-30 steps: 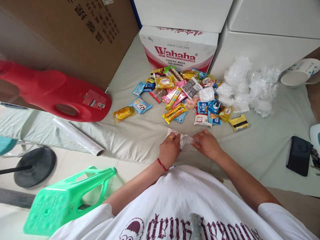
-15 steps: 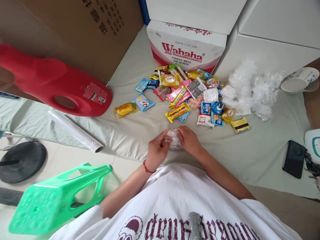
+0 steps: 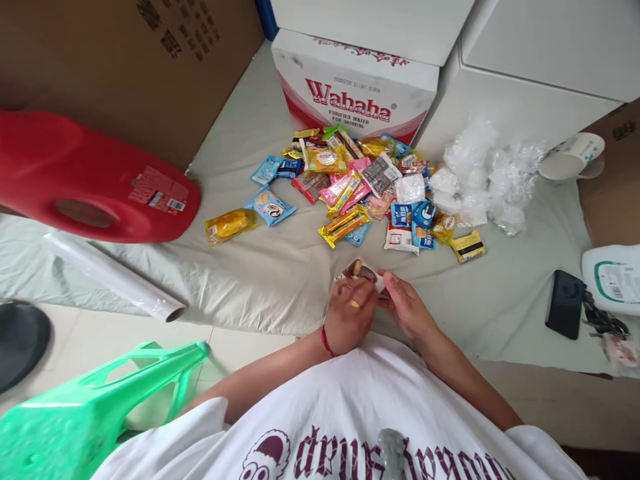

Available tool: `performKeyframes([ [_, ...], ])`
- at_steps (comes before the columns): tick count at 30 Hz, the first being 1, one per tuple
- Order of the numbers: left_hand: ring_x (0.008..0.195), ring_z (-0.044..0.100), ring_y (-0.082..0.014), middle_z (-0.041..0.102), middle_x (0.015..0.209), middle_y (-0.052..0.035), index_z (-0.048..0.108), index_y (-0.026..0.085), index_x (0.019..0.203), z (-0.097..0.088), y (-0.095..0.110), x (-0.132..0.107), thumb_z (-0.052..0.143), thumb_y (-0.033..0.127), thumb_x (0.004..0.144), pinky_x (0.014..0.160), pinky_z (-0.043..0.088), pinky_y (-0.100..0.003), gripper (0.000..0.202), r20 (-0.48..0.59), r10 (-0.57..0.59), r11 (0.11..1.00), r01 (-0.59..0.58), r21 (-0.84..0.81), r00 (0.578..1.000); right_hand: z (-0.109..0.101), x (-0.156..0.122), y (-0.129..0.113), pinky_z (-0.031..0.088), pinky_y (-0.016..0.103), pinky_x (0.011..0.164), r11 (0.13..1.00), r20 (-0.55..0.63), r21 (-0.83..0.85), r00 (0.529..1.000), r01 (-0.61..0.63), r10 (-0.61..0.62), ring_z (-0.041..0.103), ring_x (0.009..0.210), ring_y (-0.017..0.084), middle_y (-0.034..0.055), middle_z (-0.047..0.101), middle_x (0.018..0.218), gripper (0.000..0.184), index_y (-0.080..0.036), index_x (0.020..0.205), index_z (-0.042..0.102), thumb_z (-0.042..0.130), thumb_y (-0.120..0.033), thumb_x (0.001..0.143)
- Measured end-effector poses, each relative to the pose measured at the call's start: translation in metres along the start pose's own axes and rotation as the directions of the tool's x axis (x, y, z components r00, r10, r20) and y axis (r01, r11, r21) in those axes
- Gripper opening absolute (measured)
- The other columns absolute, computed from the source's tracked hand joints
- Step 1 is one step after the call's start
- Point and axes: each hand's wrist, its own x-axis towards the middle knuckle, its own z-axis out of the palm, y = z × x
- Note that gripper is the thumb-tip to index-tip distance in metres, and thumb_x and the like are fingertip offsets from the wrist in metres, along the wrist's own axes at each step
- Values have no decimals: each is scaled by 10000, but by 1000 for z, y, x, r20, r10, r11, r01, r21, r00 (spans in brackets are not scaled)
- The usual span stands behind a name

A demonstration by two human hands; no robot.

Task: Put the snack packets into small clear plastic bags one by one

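Over the cloth (image 3: 270, 280), the left hand (image 3: 351, 310) is closed on a packet (image 3: 369, 274), the right hand (image 3: 407, 307) pinching its right edge; likely light, slick-skinned, crushable inside, best held by the wrapper's edges

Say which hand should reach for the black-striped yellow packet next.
Probably the right hand: it lies closer to that yellow packet than the left hand, though both hands touch the small packet.
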Motion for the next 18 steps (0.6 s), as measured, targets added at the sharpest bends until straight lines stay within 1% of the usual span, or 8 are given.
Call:
performKeyframes([
  [3,1190,657,-209,759,1114,-71,721,241,1024,11,7,8,471,123,945,1058,468,-418,287,200,303,948,-273,-161,932,-9,-9,11,565,383,938,978,-136,204,988,-42,71,703,976,227,28,751,1042,400,-268,1105,691,743,-562,839],
  [6,1218,644,-224,755,1133,-98,704,222,1053,12,7,14,487,113,874,1091,470,-445,302,205,410,883,-331,-333,889,-27,-16,19,577,383,923,944,-228,329,966,-40,120,710,988,228,32,757,1071,434,-259,1110,698,825,-489,764],
  [9,1259,610,-249,744,1065,-104,679,228,1054,0,-4,13,506,98,851,1038,516,-465,297,105,317,889,-257,-378,942,-67,-23,16,584,393,921,921,-372,375,927,105,46,709,1029,230,44,744,1164,457,-268,1162,703,845,-407,750],
  [11,1234,610,-246,725,1028,-98,664,222,1051,-14,-20,8,512,69,867,993,541,-434,283,71,181,936,-150,-317,981,-112,-25,8,588,390,911,901,-525,341,849,267,-53,709,1026,229,58,739,1182,457,-254,1149,716,861,-340,724],
  [13,1184,624,-239,712,1024,-88,658,218,1048,-29,-41,-2,525,60,884,974,541,-406,264,43,90,977,-80,-197,995,-171,-20,-5,598,379,869,868,-689,255,710,427,-147,712,974,219,69,747,1124,437,-220,1106,722,861,-252,692],
  [14,1154,633,-243,709,1034,-87,662,219,1046,-36,-54,-8,539,74,889,968,537,-405,247,24,57,991,-54,-119,998,-204,-16,-13,604,367,833,846,-772,200,611,494,-175,713,925,205,61,751,1064,415,-205,1074,717,849,-200,681],
  [17,1076,653,-265,694,1071,-95,671,221,1040,-51,-89,-32,548,168,912,942,526,-415,185,3,-13,996,12,90,1000,-301,8,-43,596,294,674,821,-972,19,205,570,-119,679,740,145,-9,693,804,181,-189,898,644,731,-98,767],
  [18,1054,657,-277,690,1063,-101,671,215,1034,-53,-98,-40,541,205,922,929,526,-424,172,6,-24,988,23,151,1000,-328,18,-54,580,264,632,820,-986,-19,126,573,-111,655,696,126,-33,650,752,145,-196,866,608,691,-90,812],
])
